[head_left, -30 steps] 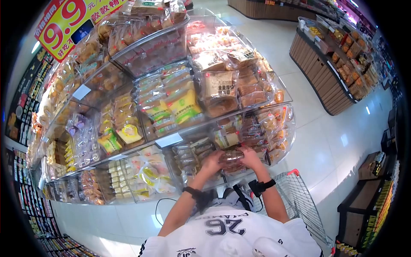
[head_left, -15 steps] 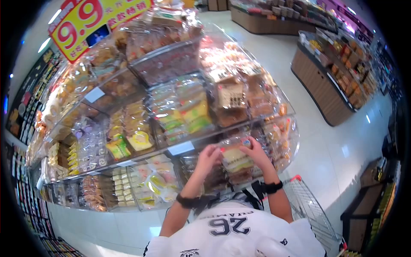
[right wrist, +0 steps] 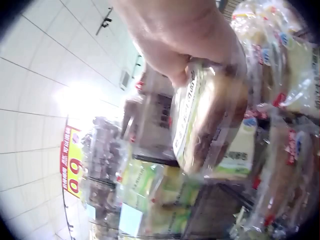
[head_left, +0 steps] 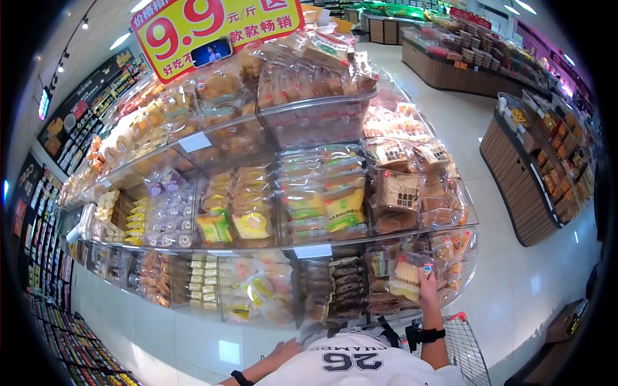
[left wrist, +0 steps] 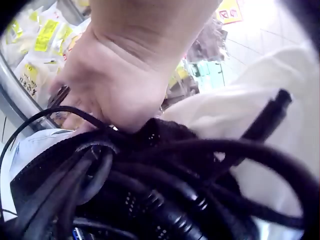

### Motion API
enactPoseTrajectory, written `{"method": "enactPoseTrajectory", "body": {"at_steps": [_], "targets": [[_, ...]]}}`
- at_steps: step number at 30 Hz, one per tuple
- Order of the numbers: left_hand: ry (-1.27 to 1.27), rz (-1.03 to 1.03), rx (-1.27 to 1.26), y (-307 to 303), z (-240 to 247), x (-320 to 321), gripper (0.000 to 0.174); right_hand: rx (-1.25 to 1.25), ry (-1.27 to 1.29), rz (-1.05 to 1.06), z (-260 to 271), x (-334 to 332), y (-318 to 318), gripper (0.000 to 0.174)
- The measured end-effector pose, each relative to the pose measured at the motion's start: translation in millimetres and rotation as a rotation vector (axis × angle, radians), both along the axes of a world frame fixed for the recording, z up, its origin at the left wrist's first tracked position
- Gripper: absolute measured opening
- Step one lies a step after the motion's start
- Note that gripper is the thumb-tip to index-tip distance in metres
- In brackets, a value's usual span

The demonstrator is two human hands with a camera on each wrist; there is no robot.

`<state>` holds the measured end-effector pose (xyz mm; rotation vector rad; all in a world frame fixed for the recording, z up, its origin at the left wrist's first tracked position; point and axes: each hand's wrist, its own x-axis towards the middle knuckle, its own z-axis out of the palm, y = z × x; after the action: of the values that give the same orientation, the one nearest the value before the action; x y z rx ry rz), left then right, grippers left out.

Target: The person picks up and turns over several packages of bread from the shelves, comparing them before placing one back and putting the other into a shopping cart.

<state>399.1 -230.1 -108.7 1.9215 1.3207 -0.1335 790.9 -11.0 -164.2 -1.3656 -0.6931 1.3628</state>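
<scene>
My right hand [head_left: 428, 291] grips a clear bag of sliced bread [head_left: 405, 278] with a pale label by its right edge, above the lower shelf's right end. In the right wrist view, the thumb [right wrist: 179, 75] lies at the top of the bread bag [right wrist: 212, 125], which hangs below the hand; the other fingers are mostly hidden. My left hand [head_left: 283, 352] is low beside the white shirt, away from the shelf. Close up in the left wrist view, the left hand [left wrist: 112, 82] shows its palm side, with fingertips partly hidden behind a black cable.
A tiered bread display [head_left: 306, 251] curves across the front, full of bagged breads. A wire shopping cart [head_left: 467, 350] stands at my right side. Further right is a wood-sided stand [head_left: 518, 170]. Black cables [left wrist: 165, 150] loop around the left wrist.
Both hands were on the bread bag; my left hand has let go and dropped back toward the body. The right hand keeps the bag, now further right. The head view has tilted up.
</scene>
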Motion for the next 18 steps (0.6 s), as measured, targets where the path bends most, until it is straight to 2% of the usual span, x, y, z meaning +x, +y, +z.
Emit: {"method": "enactPoseTrajectory", "body": {"at_steps": [1, 4, 5, 8, 10, 12, 13, 14, 16, 18], "targets": [[-0.005, 0.018, -0.081, 5, 12, 3, 0.03, 0.013, 0.057, -0.068, -9, -4, 1, 0.045], [-0.31, 0.211, -0.185, -26, -56, -8, 0.032, -0.023, -1.272, -0.109, -40, -10, -5, 0.05], [-0.263, 0.25, -0.208, -26, -55, -7, 0.033, 0.182, -1.247, -0.103, -6, -19, -12, 0.053], [-0.123, 0.357, -0.277, -14, -27, 8, 0.037, 0.232, -1.329, 0.478, 56, -23, -44, 0.043], [-0.038, 0.441, -0.319, -8, -18, 23, 0.041, 0.122, -1.022, 0.908, 79, -21, -69, 0.031], [-0.193, 0.393, -0.081, -14, -35, 31, 0.039, 0.006, -0.817, 1.308, 88, -26, -94, 0.025], [-0.269, 0.365, 0.037, -16, -41, 34, 0.038, 0.095, -0.767, 1.383, 71, -24, -109, 0.024], [-0.209, 0.362, -0.044, -13, -40, 36, 0.038, 0.184, -0.717, 1.454, 55, -21, -123, 0.024], [-0.087, 0.35, -0.201, -2, -36, 36, 0.038, 0.139, -0.79, 1.347, 57, -21, -136, 0.023], [-0.083, 0.406, -0.246, -6, -42, 33, 0.038, 0.14, -0.864, 1.269, 52, -15, -147, 0.022]]}}
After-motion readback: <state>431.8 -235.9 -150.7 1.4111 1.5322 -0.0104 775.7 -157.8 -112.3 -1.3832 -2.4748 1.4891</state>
